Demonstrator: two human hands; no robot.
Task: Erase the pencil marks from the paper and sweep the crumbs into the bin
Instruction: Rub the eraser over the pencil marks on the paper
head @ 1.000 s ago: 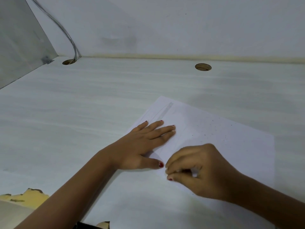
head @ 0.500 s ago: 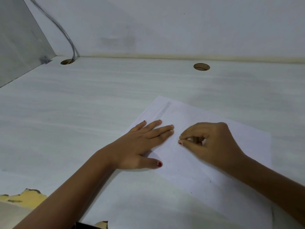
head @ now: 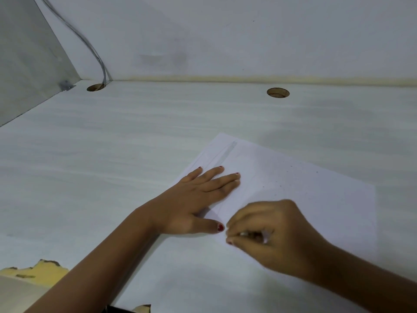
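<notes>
A white sheet of paper (head: 316,195) lies at an angle on the pale desk. Faint pencil lines (head: 228,152) run along its far left edge, and small dark crumbs (head: 281,185) dot its middle. My left hand (head: 198,199) lies flat on the sheet's left edge, fingers straight, pressing it down. My right hand (head: 273,236) sits just right of the left thumb, fingers curled and pinching a small white eraser (head: 244,234) against the paper. Most of the eraser is hidden by the fingers. No bin is in view.
The desk (head: 112,166) runs back to a white wall. Two round cable holes (head: 278,92) open near the wall, and grey cables drop into the left hole (head: 96,87). A grey panel (head: 27,64) stands at the left. The desk's chipped front edge (head: 40,271) shows yellow.
My right hand went up the sheet with the eraser, then came back down toward me beside the left thumb. My left hand stayed flat in place.
</notes>
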